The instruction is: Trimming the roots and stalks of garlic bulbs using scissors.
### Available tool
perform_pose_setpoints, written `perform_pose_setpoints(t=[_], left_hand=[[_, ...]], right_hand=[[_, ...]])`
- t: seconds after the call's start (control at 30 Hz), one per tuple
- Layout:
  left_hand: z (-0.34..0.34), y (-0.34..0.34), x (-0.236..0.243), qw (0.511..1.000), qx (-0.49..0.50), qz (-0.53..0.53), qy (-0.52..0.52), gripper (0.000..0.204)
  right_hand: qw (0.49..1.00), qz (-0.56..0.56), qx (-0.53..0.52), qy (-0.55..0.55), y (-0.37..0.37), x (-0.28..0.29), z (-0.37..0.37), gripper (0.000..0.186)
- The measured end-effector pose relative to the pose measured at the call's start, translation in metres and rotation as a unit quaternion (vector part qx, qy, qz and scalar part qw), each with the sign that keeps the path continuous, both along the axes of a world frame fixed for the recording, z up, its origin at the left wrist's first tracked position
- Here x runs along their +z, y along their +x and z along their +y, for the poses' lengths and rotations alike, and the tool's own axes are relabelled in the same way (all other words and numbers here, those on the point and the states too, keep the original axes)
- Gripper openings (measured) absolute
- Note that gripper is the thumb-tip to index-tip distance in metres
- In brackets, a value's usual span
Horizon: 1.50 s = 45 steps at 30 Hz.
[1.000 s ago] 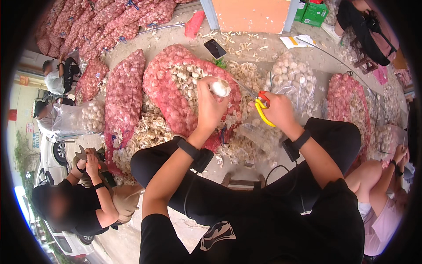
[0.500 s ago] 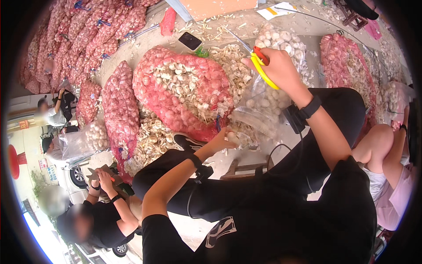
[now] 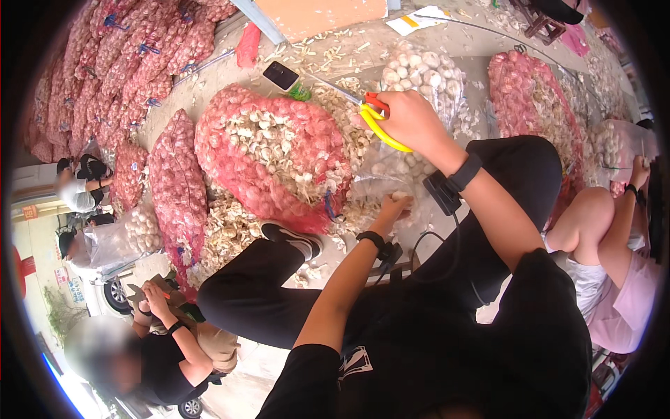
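Observation:
My right hand point(image 3: 405, 119) grips scissors point(image 3: 384, 133) with yellow and red handles, their blades angled up-left. Lower down, my left hand point(image 3: 396, 207) is at the lower part of a clear plastic bag point(image 3: 380, 174) containing pale garlic bulbs, its fingers bent and apart, with no bulb visible in them. To the left lies a big red mesh sack point(image 3: 272, 199) with garlic and loose peelings showing at its opening. Above the scissors, the top of the clear bag bulges with bulbs point(image 3: 419, 70).
Mesh sacks are piled upper left point(image 3: 122, 63); others lie beside me point(image 3: 174, 188) and right point(image 3: 509, 84). Peelings point(image 3: 230, 209) cover floor patches. A phone point(image 3: 280, 75) lies ahead. Co-workers sit lower left point(image 3: 167, 363), far left and right point(image 3: 621, 279).
My left hand has gone from holding a bulb up high to down at the clear bag, and the bulb no longer shows. My right hand rose with the scissors, then moved left.

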<state>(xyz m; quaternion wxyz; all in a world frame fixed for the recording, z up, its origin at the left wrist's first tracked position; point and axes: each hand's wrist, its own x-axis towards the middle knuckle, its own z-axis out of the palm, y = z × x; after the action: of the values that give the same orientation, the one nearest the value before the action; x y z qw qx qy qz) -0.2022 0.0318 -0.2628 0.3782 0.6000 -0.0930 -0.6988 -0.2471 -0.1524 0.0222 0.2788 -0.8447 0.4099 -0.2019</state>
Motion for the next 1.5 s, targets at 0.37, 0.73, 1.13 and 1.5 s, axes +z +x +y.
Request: perform_pose_setpoints(t=[0.37,0.73,1.13,1.5], left_hand=[[0.021,-0.014,-0.012,0.951,-0.031,-0.288,-0.108,0.067],[0.014,-0.003,0.005,0.988,0.071,0.114,-0.081,0.055],[0.048,0.105,0.102,0.966,-0.215,-0.128,-0.072,0.027],[0.048,0.211,0.278,0.814,-0.29,-0.388,-0.32,0.025]], right_hand=[[0.999,0.043,-0.003,0.007,0.009,-0.017,0.001,0.057],[0.994,0.103,0.029,0.021,0.02,-0.005,0.003,0.049],[0.983,0.159,0.094,-0.018,0.023,-0.015,0.002,0.036],[0.95,0.227,0.212,0.036,0.071,-0.081,0.018,0.044]])
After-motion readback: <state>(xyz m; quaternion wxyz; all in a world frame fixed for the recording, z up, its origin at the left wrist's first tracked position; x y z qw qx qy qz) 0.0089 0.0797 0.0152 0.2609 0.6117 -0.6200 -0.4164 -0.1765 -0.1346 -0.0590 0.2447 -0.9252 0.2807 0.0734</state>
